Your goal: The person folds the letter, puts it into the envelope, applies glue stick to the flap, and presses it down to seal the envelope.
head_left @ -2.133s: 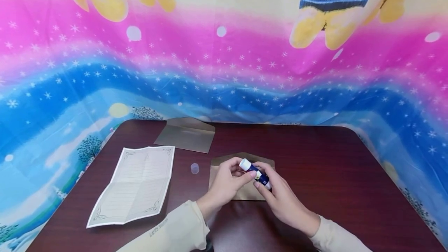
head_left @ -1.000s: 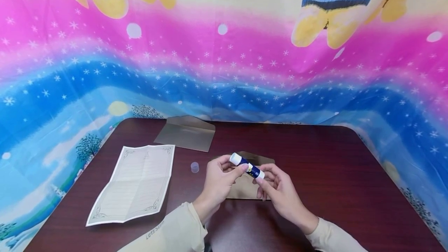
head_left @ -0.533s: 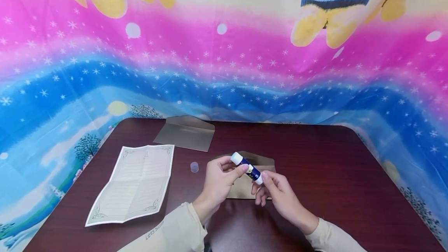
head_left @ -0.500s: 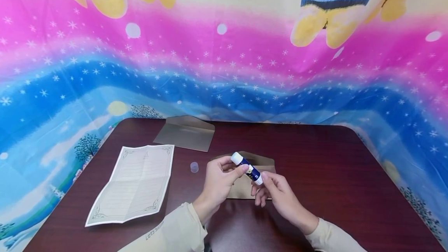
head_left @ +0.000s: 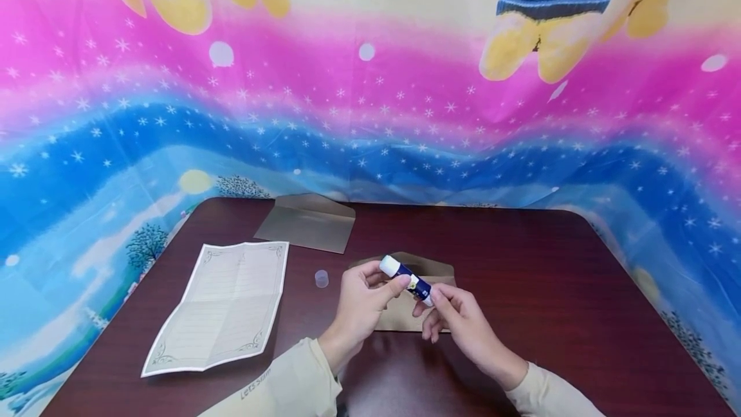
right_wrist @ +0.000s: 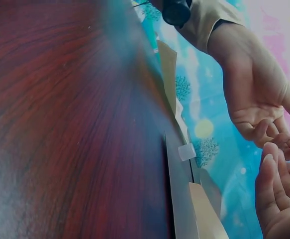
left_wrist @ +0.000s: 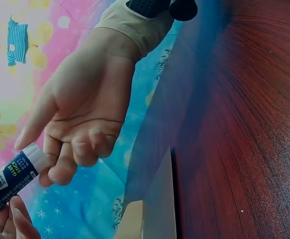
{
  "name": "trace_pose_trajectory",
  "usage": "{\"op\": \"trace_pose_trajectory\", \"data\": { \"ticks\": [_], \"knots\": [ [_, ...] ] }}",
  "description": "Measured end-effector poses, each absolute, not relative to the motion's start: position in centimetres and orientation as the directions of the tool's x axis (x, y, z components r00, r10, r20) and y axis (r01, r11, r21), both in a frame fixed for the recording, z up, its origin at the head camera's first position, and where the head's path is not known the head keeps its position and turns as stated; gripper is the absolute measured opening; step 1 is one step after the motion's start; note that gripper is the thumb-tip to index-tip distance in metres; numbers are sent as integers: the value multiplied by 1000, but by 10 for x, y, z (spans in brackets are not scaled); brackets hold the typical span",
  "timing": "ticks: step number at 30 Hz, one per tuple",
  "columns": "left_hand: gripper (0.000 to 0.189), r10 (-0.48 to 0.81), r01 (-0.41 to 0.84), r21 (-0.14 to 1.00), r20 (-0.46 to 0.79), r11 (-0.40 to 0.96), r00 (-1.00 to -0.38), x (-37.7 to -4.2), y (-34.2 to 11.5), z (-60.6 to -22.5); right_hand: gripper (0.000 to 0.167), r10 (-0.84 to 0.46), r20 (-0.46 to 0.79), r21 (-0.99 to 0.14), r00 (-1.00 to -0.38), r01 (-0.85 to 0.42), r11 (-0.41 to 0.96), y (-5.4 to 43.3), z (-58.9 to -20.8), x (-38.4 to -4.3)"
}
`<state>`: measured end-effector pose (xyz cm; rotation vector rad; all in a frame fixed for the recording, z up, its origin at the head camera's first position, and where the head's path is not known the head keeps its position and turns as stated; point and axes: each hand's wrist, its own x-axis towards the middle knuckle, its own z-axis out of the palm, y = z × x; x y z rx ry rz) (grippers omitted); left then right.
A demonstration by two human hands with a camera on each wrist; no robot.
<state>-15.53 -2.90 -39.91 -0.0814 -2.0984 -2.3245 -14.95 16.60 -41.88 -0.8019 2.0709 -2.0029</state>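
Note:
A dark blue glue stick (head_left: 415, 284) with white ends slants between the two hands, its wider white end towards the upper left. My left hand (head_left: 360, 304) holds its barrel between thumb and fingers. My right hand (head_left: 471, 330) pinches the lower white end with thumb and forefinger, the other fingers bent below. In the left wrist view the barrel of the glue stick (left_wrist: 14, 177) reads "GLUE STICK". Below the hands lies a tan envelope (head_left: 399, 319) with its flap raised away from me, partly hidden by the hands. A small clear cap (head_left: 321, 278) stands left of it.
A creased letter sheet (head_left: 222, 307) with an ornamental border lies at the left of the dark red table (head_left: 556, 288). Behind it, near the far edge, is a second envelope (head_left: 307, 227) with its flap open. A printed cloth (head_left: 370, 101) hangs behind the table.
The right hand has shifted from around the glue stick's barrel to its lower end, turning its fingers there. The glue stick has moved slightly left; the left hand keeps hold of it.

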Motion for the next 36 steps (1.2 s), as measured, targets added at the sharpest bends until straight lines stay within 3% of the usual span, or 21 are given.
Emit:
{"op": "trace_pose_trajectory", "data": {
  "ticks": [8, 14, 18, 21, 24, 28, 32, 36],
  "knots": [
    [29, 81, 38, 990, 49, -137, -996, -150, -25, -406, 25, -497, 82, -996, -864, -50, -76, 166, -415, -150],
    [44, 83, 32, 993, 41, -110, -996, -148, -35, -407, 24, -496, 61, -990, -866, 11, -141, 176, -408, -153],
    [27, 58, 93, 996, 92, 5, -994, -158, -53, -406, 26, -423, 47, -992, -905, 9, -129, 188, -400, -159],
    [19, 95, 169, 965, 152, 201, -984, -166, -67, -406, 26, -372, 32, -993, -928, 11, -113, 195, -396, -164],
    [25, 191, 252, 840, 179, 480, -965, -170, -76, -406, 25, -329, 6, -995, -944, 28, -96, 199, -394, -168],
    [40, 323, 356, 526, 158, 772, -933, -170, -80, -411, 22, -260, -40, -996, -965, 58, -63, 200, -394, -175],
    [32, 392, 413, 272, 132, 869, -911, -167, -82, -418, 22, -200, -86, -996, -976, 90, -12, 200, -395, -183],
    [20, 417, 431, 170, 111, 886, -902, -166, -84, -427, 28, -196, -107, -994, -975, 103, 27, 201, -397, -191]
  ]
}}
